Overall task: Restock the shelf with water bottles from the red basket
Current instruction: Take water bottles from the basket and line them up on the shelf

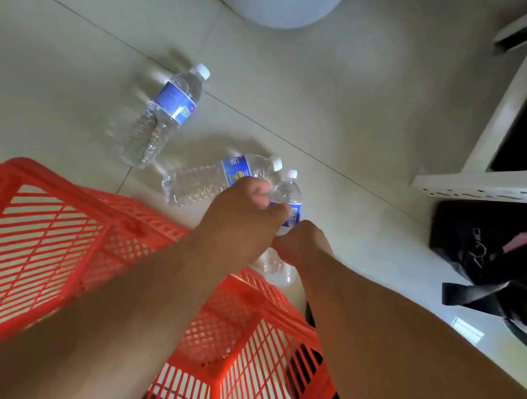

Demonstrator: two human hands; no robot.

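- The red basket [57, 229] lies tipped on the tiled floor [346, 110], with both forearms reaching over it.
- Three water bottles are out on the floor beyond its rim.
- The far bottle [164, 114] lies alone, well apart from the hands.
- The middle bottle [212, 177] lies on its side, just beside the left hand [241, 210].
- The left grip is curled round the near bottle [288, 202] at its neck.
- The right hand [306, 243] grasps the same bottle lower down.
- A white shelf frame [509, 105] stands at right, a black bag [494, 249] beside it.
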